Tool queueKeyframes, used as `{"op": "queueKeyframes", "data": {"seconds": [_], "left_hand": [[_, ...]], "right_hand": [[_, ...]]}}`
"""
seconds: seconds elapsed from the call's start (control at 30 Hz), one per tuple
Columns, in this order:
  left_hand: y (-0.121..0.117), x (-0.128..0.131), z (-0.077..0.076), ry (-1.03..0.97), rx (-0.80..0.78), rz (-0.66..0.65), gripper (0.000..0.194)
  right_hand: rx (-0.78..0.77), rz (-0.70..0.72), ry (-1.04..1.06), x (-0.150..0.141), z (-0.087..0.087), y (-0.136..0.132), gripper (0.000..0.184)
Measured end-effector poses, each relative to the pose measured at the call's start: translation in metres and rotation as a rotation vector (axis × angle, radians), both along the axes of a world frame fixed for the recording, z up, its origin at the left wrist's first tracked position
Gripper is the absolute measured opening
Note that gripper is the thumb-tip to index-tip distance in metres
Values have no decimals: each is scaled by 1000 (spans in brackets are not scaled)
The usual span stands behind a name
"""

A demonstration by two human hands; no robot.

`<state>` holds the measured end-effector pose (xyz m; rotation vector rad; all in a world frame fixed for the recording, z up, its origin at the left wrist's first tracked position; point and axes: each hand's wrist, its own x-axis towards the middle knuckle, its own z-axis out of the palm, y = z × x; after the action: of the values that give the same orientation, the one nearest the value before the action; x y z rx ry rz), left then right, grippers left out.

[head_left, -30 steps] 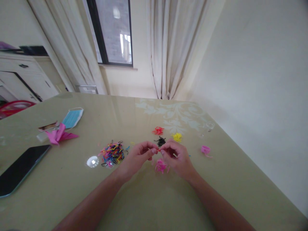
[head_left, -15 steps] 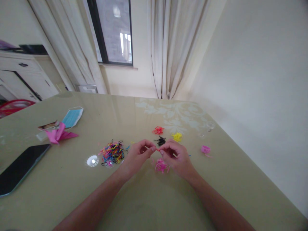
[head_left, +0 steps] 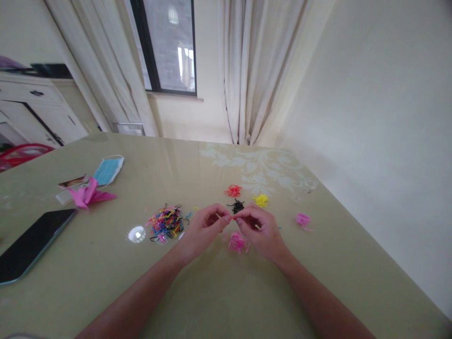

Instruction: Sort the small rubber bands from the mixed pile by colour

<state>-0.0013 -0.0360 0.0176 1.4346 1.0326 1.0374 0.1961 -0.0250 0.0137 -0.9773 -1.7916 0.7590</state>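
My left hand [head_left: 208, 228] and my right hand [head_left: 259, 230] meet fingertip to fingertip over the table. Both are closed in a pinch on a small red rubber band [head_left: 233, 218], mostly hidden by the fingers. Just below the fingertips lies a pile of pink rubber bands [head_left: 238, 242]. Beyond the hands are a black pile [head_left: 238, 205], a red pile [head_left: 233, 190] and a yellow pile [head_left: 261, 200]. Left of my left hand sits a larger heap of mixed-colour bands [head_left: 167, 221].
A shiny round disc [head_left: 136, 234] lies left of the heap. Farther left are a phone [head_left: 38, 240], a pink folded-paper piece [head_left: 90, 194] and a blue face mask [head_left: 108, 171]. A pink ring-like item [head_left: 302, 219] lies at right, near the table's [head_left: 346, 263] wall-side edge.
Both hands stay nearly in place, pinching at the same spot. Less of the red band shows between the fingertips. The whole view has shifted slightly.
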Motion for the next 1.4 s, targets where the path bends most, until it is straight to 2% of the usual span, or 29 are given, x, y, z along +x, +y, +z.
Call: {"op": "queueKeyframes", "data": {"seconds": [0.17,0.37,0.6,0.73,0.83,0.93,1.13,1.4], "left_hand": [[-2,2,0,-116,-37,-74,30],[-4,7,-8,-467,-298,-101,31],[-5,5,-9,-505,-321,-128,28],[-6,6,-6,-508,-324,-160,29],[-8,8,-5,-516,-330,-210,32],[-10,9,-6,-501,-299,-237,33],[-9,7,-2,-423,-178,-162,34],[-11,12,4,-379,-129,-126,33]], "right_hand": [[-20,16,5,-1,-1,-1,9],[-133,43,147,-1,2,-4,11],[-498,195,431,-5,-1,-5,21],[-725,352,603,-5,-5,-4,21],[-812,473,708,-5,-6,-6,20],[-850,521,785,-7,-6,-8,19],[-892,513,792,-4,-5,-8,14],[-809,469,713,3,-6,-2,15]]}}
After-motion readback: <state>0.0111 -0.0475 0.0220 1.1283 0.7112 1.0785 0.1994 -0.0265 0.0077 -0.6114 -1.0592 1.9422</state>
